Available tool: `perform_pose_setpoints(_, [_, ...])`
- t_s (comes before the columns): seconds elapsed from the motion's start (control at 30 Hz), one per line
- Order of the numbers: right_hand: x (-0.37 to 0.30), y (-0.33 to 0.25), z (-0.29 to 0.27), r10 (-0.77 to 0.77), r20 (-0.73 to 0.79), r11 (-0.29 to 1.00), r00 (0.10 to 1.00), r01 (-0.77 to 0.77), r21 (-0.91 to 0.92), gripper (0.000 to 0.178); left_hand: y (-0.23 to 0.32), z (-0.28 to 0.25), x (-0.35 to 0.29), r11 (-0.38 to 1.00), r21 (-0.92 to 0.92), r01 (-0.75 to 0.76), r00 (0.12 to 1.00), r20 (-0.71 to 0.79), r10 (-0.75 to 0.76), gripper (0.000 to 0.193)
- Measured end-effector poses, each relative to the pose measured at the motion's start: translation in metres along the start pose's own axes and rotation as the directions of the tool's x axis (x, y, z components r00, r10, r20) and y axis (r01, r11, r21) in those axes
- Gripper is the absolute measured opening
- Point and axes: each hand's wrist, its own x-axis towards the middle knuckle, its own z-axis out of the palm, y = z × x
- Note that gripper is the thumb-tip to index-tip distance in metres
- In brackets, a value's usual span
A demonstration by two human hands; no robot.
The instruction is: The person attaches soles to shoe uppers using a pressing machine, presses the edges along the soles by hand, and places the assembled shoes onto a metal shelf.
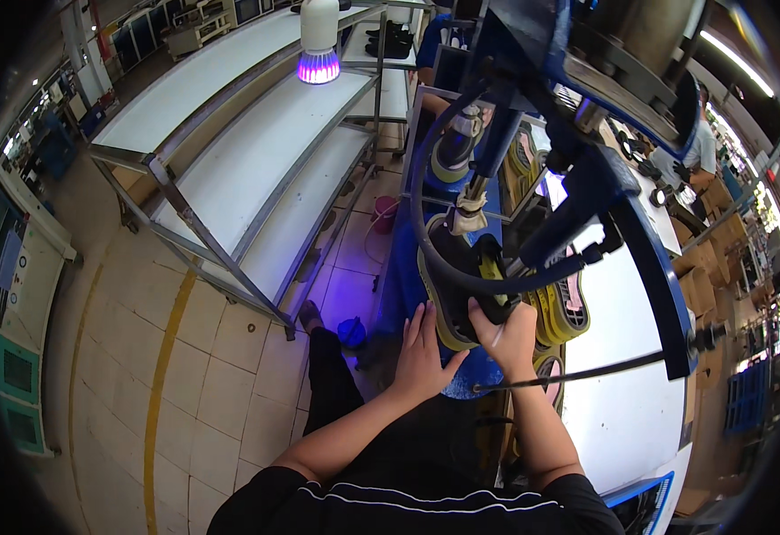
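Observation:
A black shoe (449, 267) with a yellow-green sole edge lies on the blue base of a press machine, its heel toward me. My right hand (509, 339) is closed around the heel end, thumb over the shoe's opening. Against the left side of the sole my left hand (425, 358) holds on, with fingers stretched along the edge and thumb at the heel. Above the toe hangs a cloth-wrapped press part (468, 217). A dark hose (425, 214) loops over the shoe and hides part of it.
Several yellow-edged soles (561, 312) sit at the right beside a white worktop (626, 392). A blue machine arm (653, 267) stands over it. To the left is a metal rack (220, 196) with white shelves, under a purple-lit lamp (319, 62). Another person (702, 156) is at far right.

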Motion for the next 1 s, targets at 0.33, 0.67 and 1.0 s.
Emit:
perform_pose_setpoints(0.33, [-0.009,0.019,0.027,-0.109,-0.061,0.993,0.992,0.106,-0.060,0.011,-0.007,-0.008,0.000,0.999,-0.037,0.001,0.998,0.062,0.001,0.102])
perform_pose_setpoints(0.67, [-0.015,0.044,0.010,-0.043,0.164,0.999,0.986,0.040,0.022,0.089,-0.035,-0.020,0.018,0.985,-0.165,-0.041,0.999,0.016,0.045,0.082])
perform_pose_setpoints(1.0, [-0.012,0.026,-0.015,0.071,0.257,0.993,0.964,-0.092,0.069,0.073,-0.064,-0.012,0.230,0.977,-0.189,-0.095,0.964,0.228,0.138,0.045])
